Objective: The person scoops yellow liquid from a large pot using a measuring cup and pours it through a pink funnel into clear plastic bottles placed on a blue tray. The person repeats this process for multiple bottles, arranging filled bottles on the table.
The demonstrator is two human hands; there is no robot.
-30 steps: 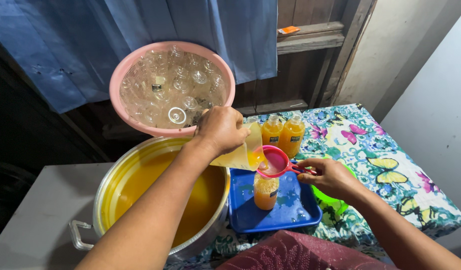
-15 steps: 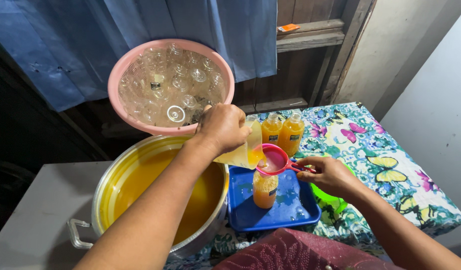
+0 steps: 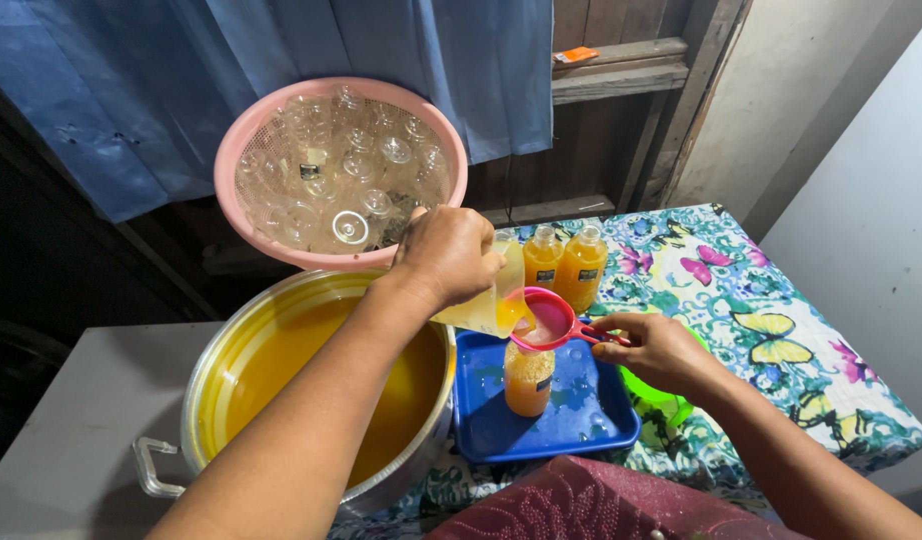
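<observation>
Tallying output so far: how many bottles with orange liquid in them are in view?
3. Two filled bottles stand side by side on the butterfly-print cloth behind the blue tray; one bottle stands on that tray under the pink funnel. The hands may hide others.

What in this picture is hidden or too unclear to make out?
Head view:
- Clear jug: the left hand covers its handle and most of its body.
- Bottle mouth: hidden under the pink funnel held by the right hand.
- Green object: mostly behind the right hand.
- Bottle labels: too small.
- Pot: forearm covers part of it.
</observation>
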